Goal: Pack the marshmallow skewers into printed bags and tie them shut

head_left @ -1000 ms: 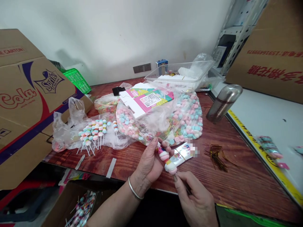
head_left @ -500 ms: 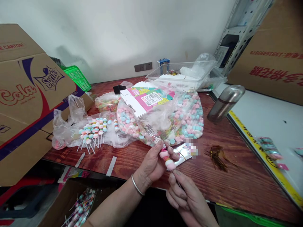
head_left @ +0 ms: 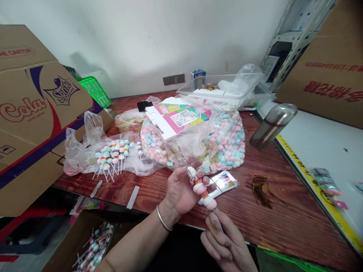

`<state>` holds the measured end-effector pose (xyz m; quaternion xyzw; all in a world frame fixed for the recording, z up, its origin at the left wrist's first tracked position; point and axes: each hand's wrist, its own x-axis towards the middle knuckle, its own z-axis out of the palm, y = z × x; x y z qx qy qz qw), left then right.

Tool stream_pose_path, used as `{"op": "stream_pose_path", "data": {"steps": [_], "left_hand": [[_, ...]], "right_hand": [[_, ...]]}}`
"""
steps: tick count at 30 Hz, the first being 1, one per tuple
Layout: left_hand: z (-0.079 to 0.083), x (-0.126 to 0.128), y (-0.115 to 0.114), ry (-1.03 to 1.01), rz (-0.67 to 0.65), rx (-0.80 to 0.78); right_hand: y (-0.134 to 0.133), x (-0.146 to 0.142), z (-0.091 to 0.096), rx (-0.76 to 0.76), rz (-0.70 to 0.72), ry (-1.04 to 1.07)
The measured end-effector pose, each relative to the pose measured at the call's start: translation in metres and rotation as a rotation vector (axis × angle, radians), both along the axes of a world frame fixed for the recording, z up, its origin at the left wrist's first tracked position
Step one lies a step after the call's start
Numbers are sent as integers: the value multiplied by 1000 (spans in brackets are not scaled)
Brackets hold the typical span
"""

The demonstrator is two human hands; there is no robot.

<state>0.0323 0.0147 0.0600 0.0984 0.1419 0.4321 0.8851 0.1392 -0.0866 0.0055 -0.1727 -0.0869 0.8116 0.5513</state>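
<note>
My right hand (head_left: 222, 240) is closed in a pinch on the lower stick of a marshmallow skewer (head_left: 204, 193). Pink and white marshmallows with gummy pieces between them are threaded on it, and a small white and pink figure-like piece (head_left: 193, 173) forms its top. Cupped behind the upper skewer is my left hand (head_left: 181, 192), palm up, its thumb apart from its fingers; some fingertips are hidden behind the marshmallows. Just beyond, a banded stack of shiny printed wrappers (head_left: 224, 181) lies on the wooden table (head_left: 286, 223).
Finished skewers (head_left: 113, 153) lie on plastic film at left. Large bags of marshmallows (head_left: 228, 141) carry printed cards (head_left: 181, 117). Gold twist ties (head_left: 261, 190), a steel flask (head_left: 273, 126) and a clear bin (head_left: 218, 90) stand or lie rightward. An open carton (head_left: 70, 241) holds more skewers below.
My left thumb has come off the skewer's top and the hand has opened, baring the white and pink piece. The skewer has shifted slightly right and down with my right hand.
</note>
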Motion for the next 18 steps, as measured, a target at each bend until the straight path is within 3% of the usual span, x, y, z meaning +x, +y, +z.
{"op": "stream_pose_path", "data": {"steps": [3,10,18], "left_hand": [[1,3,-1,32,-4,-91],[1,14,-5,87,183,-274],[-2,13,-11,258,255,-23]], "right_hand": [[-2,0,-2,32,2,30],[-2,-1,-5,0,-39,7],[0,-3,-4,-32,-55,-75]]}}
